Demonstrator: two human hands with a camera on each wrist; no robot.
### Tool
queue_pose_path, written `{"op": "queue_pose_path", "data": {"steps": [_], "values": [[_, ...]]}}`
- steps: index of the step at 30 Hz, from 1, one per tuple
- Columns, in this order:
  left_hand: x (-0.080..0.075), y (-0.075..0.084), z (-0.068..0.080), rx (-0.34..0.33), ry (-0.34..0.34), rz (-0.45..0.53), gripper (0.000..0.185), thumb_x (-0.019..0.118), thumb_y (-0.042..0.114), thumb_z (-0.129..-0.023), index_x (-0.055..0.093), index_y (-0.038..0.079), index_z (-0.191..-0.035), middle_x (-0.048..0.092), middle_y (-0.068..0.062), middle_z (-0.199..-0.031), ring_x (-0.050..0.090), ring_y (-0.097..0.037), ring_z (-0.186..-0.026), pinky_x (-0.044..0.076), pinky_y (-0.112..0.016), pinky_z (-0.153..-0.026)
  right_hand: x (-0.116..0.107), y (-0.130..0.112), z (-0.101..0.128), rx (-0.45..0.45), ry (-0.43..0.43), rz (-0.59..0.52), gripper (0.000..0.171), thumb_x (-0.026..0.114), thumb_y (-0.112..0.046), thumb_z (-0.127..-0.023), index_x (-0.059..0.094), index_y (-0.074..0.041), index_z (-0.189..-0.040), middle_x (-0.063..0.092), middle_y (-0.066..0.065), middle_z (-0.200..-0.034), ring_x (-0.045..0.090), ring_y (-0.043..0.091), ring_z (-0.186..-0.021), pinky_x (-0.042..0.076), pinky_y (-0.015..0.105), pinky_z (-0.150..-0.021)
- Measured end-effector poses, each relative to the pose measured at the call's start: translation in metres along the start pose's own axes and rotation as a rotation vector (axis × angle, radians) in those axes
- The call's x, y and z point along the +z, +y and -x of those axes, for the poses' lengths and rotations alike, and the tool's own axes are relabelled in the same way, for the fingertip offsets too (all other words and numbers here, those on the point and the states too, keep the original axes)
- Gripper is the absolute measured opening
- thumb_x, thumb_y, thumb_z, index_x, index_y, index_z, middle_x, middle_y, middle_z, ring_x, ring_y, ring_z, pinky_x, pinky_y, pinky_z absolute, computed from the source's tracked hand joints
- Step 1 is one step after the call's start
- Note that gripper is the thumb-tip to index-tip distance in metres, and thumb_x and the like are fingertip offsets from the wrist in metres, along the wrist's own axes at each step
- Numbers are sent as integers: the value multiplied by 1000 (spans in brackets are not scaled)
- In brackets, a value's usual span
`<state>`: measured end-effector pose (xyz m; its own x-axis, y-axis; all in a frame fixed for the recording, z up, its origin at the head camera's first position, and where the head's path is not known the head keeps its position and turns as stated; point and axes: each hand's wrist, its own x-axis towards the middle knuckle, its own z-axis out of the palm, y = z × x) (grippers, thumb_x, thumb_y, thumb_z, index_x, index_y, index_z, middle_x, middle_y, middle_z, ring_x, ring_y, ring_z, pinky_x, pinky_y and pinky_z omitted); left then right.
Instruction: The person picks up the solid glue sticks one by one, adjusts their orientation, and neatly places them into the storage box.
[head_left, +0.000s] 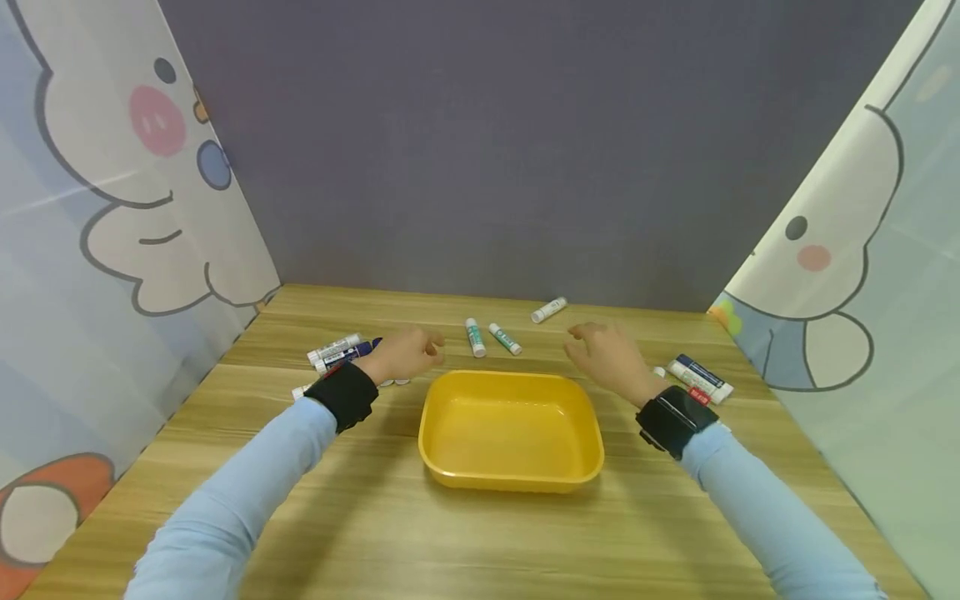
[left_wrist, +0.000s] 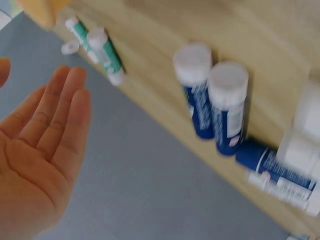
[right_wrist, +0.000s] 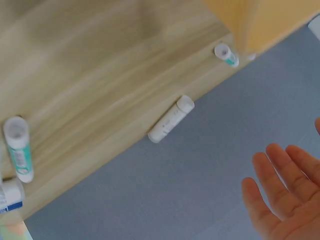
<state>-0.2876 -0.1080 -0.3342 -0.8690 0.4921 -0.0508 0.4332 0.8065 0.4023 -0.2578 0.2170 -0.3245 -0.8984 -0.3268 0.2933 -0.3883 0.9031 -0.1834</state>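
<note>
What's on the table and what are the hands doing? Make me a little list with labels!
tray: yellow tray, nothing in it
teal sticks: two teal glue sticks lying behind the tray
white stick: one white glue stick farther back
blue sticks: blue glue sticks lying by the left hand
left hand: open, holds nothing
right hand: open, holds nothing
table: wooden table

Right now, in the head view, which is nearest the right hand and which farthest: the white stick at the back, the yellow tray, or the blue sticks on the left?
From the right hand:
1. Yellow tray, just beside and below it.
2. White stick, behind it, near the wall.
3. Blue sticks, across the table, by the left hand.
</note>
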Motion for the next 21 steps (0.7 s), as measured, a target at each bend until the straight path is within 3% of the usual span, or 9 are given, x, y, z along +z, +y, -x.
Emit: {"op": "queue_pose_path", "data": {"steps": [2,9,14,21], "values": [[10,-2,1,9,-1,34,40,52,28,-89,56,6,-122,65,-12,-108,61,-26,-97,48,-39,-83,3,0,8,-1,-15,0,37,52,-29,-90,61,-1,-113,62,18,-112,60,34,-98,47,48,-82],[32,-6,1,37,-19,86,33,58,18,-87,61,2,-115,66,-13,-106,62,-26,-99,49,-37,-83,16,1,25,18,-116,1,38,54,-30,-89,60,-3,-115,63,17,-111,64,29,-82,51,41,-67],[41,-5,-2,38,27,122,29,58,15,-87,64,1,-111,66,-15,-105,63,-27,-97,50,-37,-82,24,0,27,2,-129,8,38,54,-32,-89,61,-3,-113,61,17,-115,59,34,-101,48,47,-81],[51,-10,-5,77,92,115,23,55,14,-88,67,2,-103,68,-12,-99,64,-20,-88,50,-36,-78,28,-2,29,-22,-151,3,36,53,-30,-89,61,-4,-114,62,14,-110,61,31,-97,49,46,-79]]}}
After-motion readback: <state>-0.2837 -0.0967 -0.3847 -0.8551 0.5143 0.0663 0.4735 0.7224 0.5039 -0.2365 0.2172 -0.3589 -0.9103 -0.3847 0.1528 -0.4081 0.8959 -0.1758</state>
